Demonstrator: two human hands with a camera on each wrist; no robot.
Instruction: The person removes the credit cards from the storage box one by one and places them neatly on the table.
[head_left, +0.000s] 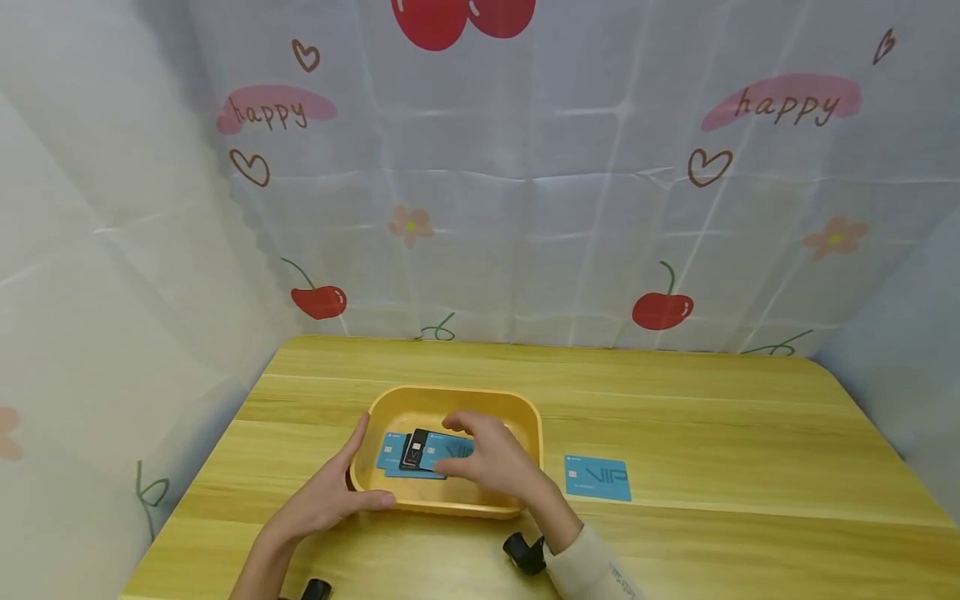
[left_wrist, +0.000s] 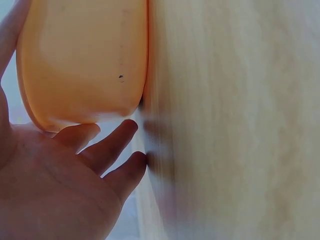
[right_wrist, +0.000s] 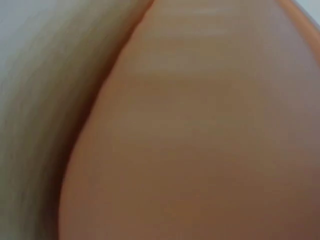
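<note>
A yellow tray point(head_left: 450, 393) sits on the wooden table point(head_left: 712, 433) near its front middle. Several cards lie inside it, among them a blue card point(head_left: 441, 451) and a black card point(head_left: 413, 450). My left hand point(head_left: 352, 483) cups the tray's near left corner, thumb up along the side wall. In the left wrist view its fingers point(left_wrist: 107, 147) lie loosely against the tray point(left_wrist: 85, 60). My right hand point(head_left: 468, 450) reaches into the tray and pinches the blue card, fingers on its far edge and thumb on its near edge. The right wrist view is a blurred orange tray wall point(right_wrist: 200, 140).
A single blue VIP card point(head_left: 597, 478) lies flat on the table just right of the tray. White cloth printed with cherries point(head_left: 660, 310) walls in the back and both sides. Black camera mounts point(head_left: 525, 552) show at my wrists.
</note>
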